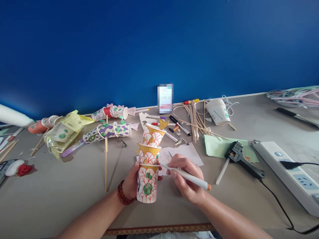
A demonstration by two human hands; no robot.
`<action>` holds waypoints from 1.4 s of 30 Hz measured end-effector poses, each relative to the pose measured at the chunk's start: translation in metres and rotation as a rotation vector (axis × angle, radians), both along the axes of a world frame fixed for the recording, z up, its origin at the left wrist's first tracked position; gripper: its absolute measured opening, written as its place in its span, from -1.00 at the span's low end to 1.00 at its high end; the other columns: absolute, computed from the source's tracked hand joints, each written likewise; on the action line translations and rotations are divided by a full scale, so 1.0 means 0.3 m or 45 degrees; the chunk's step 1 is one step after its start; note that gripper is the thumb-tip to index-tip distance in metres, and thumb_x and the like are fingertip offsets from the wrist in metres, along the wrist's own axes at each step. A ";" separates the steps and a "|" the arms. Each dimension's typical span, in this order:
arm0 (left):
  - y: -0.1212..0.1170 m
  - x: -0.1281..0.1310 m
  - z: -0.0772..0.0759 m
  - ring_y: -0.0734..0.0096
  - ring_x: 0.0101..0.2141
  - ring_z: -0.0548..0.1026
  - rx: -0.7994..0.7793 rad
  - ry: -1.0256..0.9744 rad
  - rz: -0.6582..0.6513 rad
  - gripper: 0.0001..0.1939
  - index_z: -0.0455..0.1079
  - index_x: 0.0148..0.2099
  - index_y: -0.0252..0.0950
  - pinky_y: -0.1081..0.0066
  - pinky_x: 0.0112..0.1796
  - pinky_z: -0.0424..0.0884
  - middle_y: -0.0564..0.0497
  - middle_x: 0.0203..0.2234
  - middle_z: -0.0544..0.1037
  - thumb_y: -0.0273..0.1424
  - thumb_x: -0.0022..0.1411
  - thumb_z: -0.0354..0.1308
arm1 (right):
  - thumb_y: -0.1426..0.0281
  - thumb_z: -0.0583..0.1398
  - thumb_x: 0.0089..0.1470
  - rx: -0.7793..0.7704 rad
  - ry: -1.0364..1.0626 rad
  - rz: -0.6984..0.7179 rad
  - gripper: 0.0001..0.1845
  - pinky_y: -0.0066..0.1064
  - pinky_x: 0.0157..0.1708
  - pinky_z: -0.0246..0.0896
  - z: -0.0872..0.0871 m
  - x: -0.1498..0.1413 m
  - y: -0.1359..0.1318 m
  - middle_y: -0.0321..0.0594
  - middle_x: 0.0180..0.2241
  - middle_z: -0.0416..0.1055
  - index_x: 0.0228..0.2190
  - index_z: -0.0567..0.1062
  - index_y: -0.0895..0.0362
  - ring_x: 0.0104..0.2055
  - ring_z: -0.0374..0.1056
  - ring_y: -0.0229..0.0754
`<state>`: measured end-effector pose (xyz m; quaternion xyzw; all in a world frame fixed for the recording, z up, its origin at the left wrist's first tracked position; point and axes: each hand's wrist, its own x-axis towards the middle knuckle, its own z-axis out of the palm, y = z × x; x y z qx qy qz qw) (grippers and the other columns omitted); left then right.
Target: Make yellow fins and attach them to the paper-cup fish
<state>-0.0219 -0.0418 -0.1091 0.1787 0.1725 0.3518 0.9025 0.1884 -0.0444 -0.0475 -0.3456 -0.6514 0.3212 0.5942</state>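
A fish made of stacked paper cups (pixel 147 181) stands in the grip of my left hand (pixel 131 182), which wraps round it from behind and the left. Red scale lines, orange-yellow patches and green spots cover the cups, and a small yellow tail fin (pixel 163 124) sticks up at the top. My right hand (pixel 185 177) pinches a white marker pen (pixel 191 178) with an orange end. The pen's tip points at the right side of the cups, near the middle cup's lower edge; whether it touches, I cannot tell.
Two finished-looking cup fish (pixel 109 132) lie left, near a yellow packet (pixel 71 127). Pens and wooden sticks (pixel 194 122) lie behind my hands. Rightward are spare paper cups (pixel 218 112), a glue gun (pixel 243 161) with its cord, and a power strip (pixel 289 172). A phone (pixel 165 99) leans on the blue wall.
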 end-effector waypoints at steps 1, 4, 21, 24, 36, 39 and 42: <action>0.001 0.002 0.007 0.18 -0.17 0.64 -0.002 -0.004 0.008 -0.40 0.51 0.08 -0.32 0.34 -0.18 0.46 -0.14 -0.14 0.68 0.07 0.27 0.13 | 0.48 0.15 0.16 -0.007 0.005 -0.003 -0.89 -0.30 -0.45 0.29 -0.001 0.000 -0.001 -0.20 -0.46 0.48 -0.28 0.47 0.07 -0.44 0.36 -0.15; 0.005 0.010 0.027 0.19 -0.19 0.65 0.013 -0.008 0.039 -0.40 0.48 0.11 -0.32 0.36 -0.22 0.48 -0.15 -0.12 0.67 0.05 0.27 0.13 | 0.47 0.15 0.16 -0.012 0.009 -0.016 -0.88 -0.30 -0.45 0.29 -0.002 0.000 -0.002 -0.19 -0.45 0.49 -0.26 0.47 0.07 -0.44 0.36 -0.15; 0.003 0.047 0.102 0.09 -0.09 0.57 -0.030 0.078 0.171 -0.40 0.53 0.03 -0.34 0.41 -0.38 0.47 -0.15 -0.10 0.62 0.04 0.14 0.29 | 0.48 0.15 0.15 -0.012 0.019 0.002 -0.89 -0.31 -0.43 0.27 -0.010 -0.002 0.000 -0.21 -0.46 0.46 -0.29 0.46 0.07 -0.43 0.34 -0.16; 0.005 0.045 0.091 0.09 -0.09 0.56 -0.020 0.044 0.176 -0.42 0.52 0.06 -0.33 0.36 -0.30 0.51 -0.15 -0.10 0.61 0.00 0.16 0.28 | 0.49 0.15 0.16 -0.008 0.023 -0.003 -0.87 -0.31 -0.43 0.27 -0.012 0.000 0.002 -0.21 -0.45 0.45 -0.26 0.47 0.06 -0.43 0.34 -0.16; 0.007 0.045 0.093 0.18 -0.19 0.55 -0.030 -0.119 0.181 -0.32 0.43 0.17 -0.45 0.29 -0.22 0.57 -0.18 -0.16 0.60 -0.04 0.17 0.24 | 0.49 0.15 0.15 -0.017 0.022 -0.002 -0.87 -0.32 -0.43 0.25 -0.010 0.000 0.000 -0.22 -0.46 0.43 -0.25 0.47 0.07 -0.43 0.32 -0.16; 0.008 0.046 0.093 0.18 -0.19 0.56 -0.049 -0.137 0.161 -0.35 0.46 0.13 -0.44 0.30 -0.22 0.56 -0.19 -0.15 0.60 -0.04 0.17 0.25 | 0.50 0.15 0.15 -0.017 0.027 -0.002 -0.86 -0.32 -0.44 0.24 -0.006 -0.001 -0.002 -0.22 -0.46 0.43 -0.25 0.46 0.07 -0.44 0.32 -0.17; 0.012 0.044 0.089 0.19 -0.20 0.56 -0.082 -0.171 0.117 -0.38 0.49 0.06 -0.47 0.31 -0.21 0.55 -0.22 -0.16 0.59 -0.04 0.16 0.26 | 0.51 0.15 0.15 -0.020 0.028 0.005 -0.86 -0.32 -0.43 0.26 -0.002 -0.004 -0.004 -0.22 -0.46 0.43 -0.25 0.45 0.07 -0.43 0.33 -0.16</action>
